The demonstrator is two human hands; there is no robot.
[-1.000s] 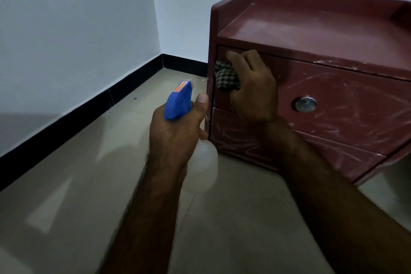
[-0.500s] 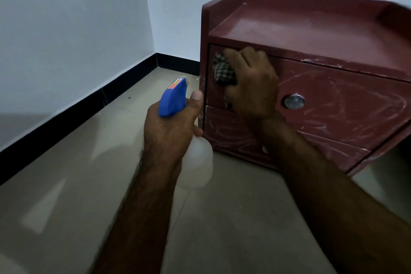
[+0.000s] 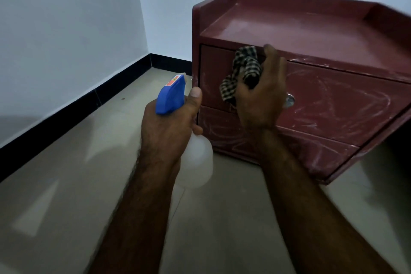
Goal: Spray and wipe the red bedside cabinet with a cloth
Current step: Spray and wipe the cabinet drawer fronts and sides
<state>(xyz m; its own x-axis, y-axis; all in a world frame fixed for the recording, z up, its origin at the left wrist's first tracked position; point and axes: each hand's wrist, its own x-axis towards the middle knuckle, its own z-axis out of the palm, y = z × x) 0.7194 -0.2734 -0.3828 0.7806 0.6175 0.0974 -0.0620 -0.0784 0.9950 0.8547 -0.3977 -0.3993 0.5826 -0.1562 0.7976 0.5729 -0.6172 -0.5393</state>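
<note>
Head view: right grip clutches the cloth at the cabinet's upper drawer; left grip holds the spray bottle.

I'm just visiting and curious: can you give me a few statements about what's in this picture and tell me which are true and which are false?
1. The left hand holds a spray bottle with a blue head. True.
2. The right hand grips a checked cloth in front of the red cabinet. True.
3. The red cabinet stands on a table. False: it stands on the tiled floor.
4. Pale streaks mark the front of the upper drawer. True.
5. The upper drawer is pulled wide open. False: it looks shut.
6. The spray bottle stands on the cabinet's top. False: the left hand holds it in the air.
</note>
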